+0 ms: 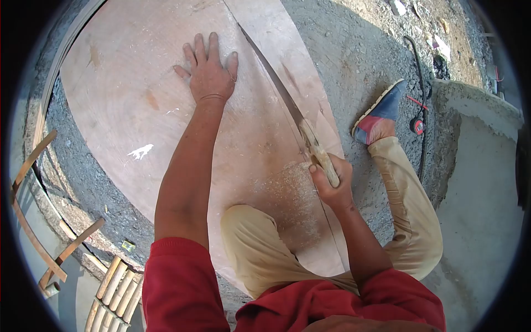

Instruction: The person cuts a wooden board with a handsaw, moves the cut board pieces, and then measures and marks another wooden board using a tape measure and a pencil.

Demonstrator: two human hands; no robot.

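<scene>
Head view: board's far end cut off.

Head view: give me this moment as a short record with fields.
Left grip: palm down, fingers spread, on the board
Right grip: closed around the saw's handle
Saw: blade along the cut line
Board: pale, curved-edged, under one knee
Sawdust: beside the handle
Right side: tape measure, on the ground

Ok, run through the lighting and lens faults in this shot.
Head view: wide-lens distortion bows the board's edges, black vignetting fills the corners; harsh sun brightens the ground at upper right; soft shadow darkens the board beside the bent knee; the saw looks fairly sharp.
</scene>
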